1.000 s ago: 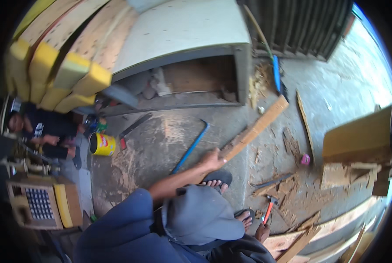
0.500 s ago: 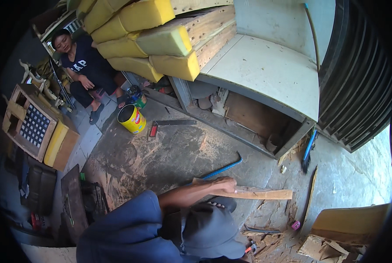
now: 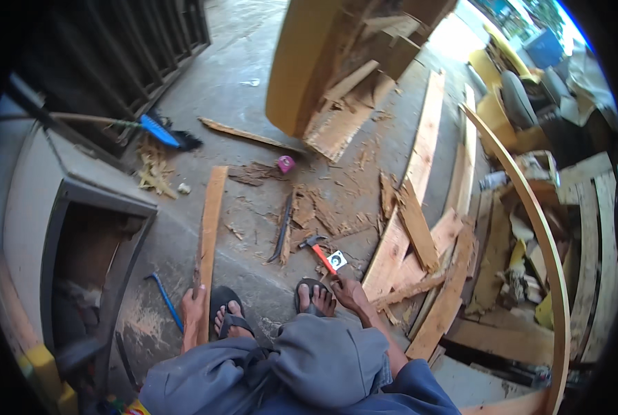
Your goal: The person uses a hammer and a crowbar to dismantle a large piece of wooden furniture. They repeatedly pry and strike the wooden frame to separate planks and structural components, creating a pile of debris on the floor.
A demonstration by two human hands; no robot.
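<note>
Your left hand (image 3: 193,312) is closed around the near end of a long wooden plank (image 3: 209,228), which lies flat on the concrete floor (image 3: 254,76) and runs away from you toward the broom (image 3: 158,130). Your right hand (image 3: 350,290) reaches down past your right foot and curls around the grip end of a hammer with a red handle (image 3: 321,252); its head rests on the floor among splinters, so as far as the picture shows the hammer is grasped but not yet lifted. How tight that grip is you cannot tell from here.

Both arms are stretched down and forward from a crouch, the left one beside your left sandal (image 3: 227,312), the right one angled outward over the scrap boards (image 3: 406,235).

On progress: the plank looks whole and bare, with no mark or nail that can be made out on it, so the work on it seems to be only at its start, plank held and tool taken up. Plenty of broken wood lies about already, though whether it comes from this job cannot be told.

A blue pry bar (image 3: 164,299) lies just left of your left hand. Further out, a small pink object (image 3: 285,164) sits near the plank's far end, and a tall curved wooden strip (image 3: 530,228) arcs along your right
</note>
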